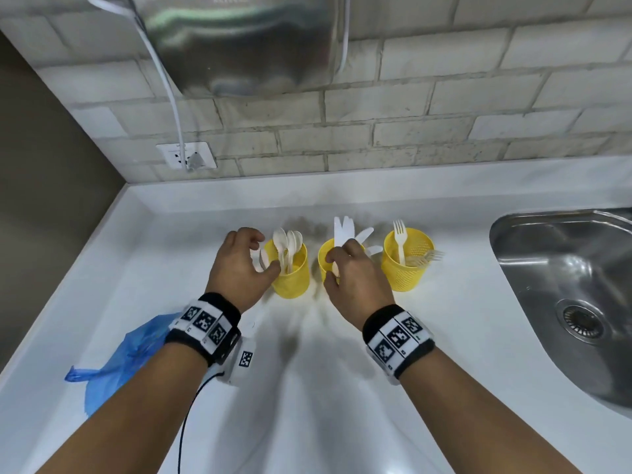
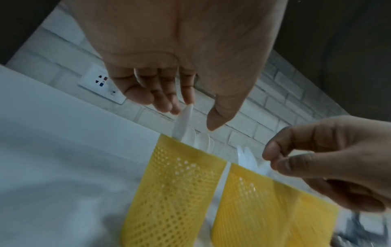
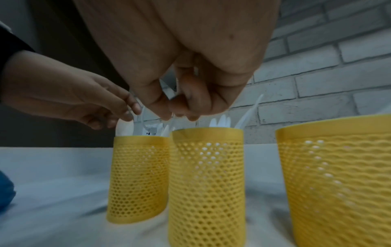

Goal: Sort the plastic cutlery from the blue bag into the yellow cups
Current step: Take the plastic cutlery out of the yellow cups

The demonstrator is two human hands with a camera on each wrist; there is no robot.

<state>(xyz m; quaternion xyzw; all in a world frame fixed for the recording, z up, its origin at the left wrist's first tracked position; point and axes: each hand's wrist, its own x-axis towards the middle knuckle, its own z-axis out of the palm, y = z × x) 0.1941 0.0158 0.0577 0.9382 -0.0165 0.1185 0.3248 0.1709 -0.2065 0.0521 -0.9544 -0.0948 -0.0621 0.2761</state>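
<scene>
A: Left hand [image 1: 239,265] at the left cup [image 1: 290,273]. Spoon [image 2: 183,122] stands upright, bowl end at the fingertips, handle already inside the rim.

B: Fingers?

A: Loosely spread; forefinger seems to touch the spoon, thumb apart. Palm down, hovering just above.

B: Right hand [image 1: 355,278]?

A: Over the middle cup [image 1: 328,260], fingertips pinched together on a knife [image 1: 342,230], blade up.

B: Bag [image 1: 116,357]?

A: Near left, looks flat.
</scene>
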